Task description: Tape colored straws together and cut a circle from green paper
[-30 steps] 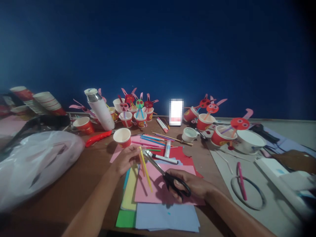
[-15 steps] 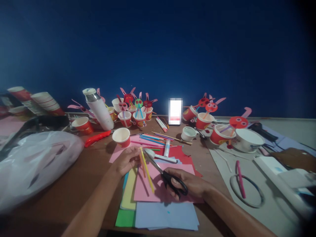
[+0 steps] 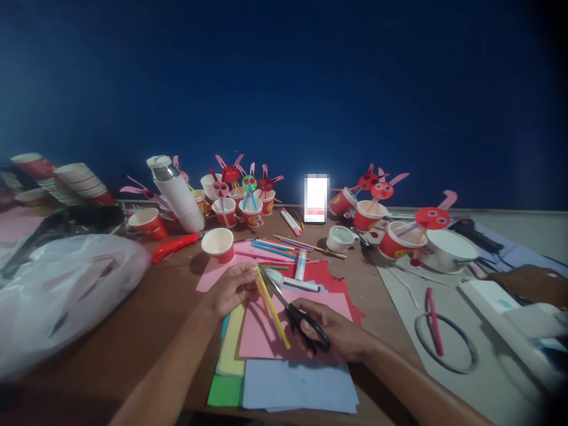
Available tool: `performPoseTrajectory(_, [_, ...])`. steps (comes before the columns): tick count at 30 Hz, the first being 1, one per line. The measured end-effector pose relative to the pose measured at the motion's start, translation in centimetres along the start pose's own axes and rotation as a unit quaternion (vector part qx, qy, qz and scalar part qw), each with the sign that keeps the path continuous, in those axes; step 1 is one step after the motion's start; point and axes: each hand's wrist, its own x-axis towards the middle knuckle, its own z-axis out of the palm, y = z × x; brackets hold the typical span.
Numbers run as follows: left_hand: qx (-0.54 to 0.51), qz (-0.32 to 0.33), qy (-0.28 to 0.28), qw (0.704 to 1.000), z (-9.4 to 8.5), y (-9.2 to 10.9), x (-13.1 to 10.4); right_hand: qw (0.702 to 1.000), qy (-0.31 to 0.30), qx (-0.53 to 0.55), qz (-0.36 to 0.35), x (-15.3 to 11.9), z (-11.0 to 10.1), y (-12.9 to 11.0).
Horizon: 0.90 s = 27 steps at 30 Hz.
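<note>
Over the coloured paper, my left hand (image 3: 234, 288) pinches the upper ends of a yellow straw (image 3: 276, 316) and an orange straw (image 3: 262, 300), which slant down to the right. My right hand (image 3: 331, 325) is closed around the black handles of a pair of scissors (image 3: 284, 300). The blades point up and left, with their tips at the top of the straws beside my left fingertips. Whether the blades touch the straws I cannot tell. Beneath both hands lies a pink sheet (image 3: 261, 340), over light blue sheets (image 3: 302, 387).
A paper cup (image 3: 218, 245), pencils (image 3: 275, 248), a glue stick (image 3: 300, 264) and a marker (image 3: 302, 284) lie beyond my hands. Decorated cups (image 3: 370, 215) line the back near a white flask (image 3: 177, 198). A plastic bag (image 3: 84, 296) sits left, a white bowl (image 3: 448, 251) right.
The lower end of the yellow straw has swung right and slightly up. The scissors have shifted a little left, with their tips now closer to my left fingertips.
</note>
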Motion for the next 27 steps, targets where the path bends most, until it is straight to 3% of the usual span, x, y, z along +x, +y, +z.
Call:
performPoseTrajectory(8, [-0.006, -0.018, 0.002, 1.0, 0.4, -0.7, 0.3, 0.999, 0.024, 0.004, -0.034, 0.5, 0.6, 0.5])
performPoseTrajectory(27, [-0.005, -0.031, 0.019, 0.999, 0.6, -1.0, 0.2, 0.997, 0.075, -0.002, -0.002, 0.7, 1.4, 0.3])
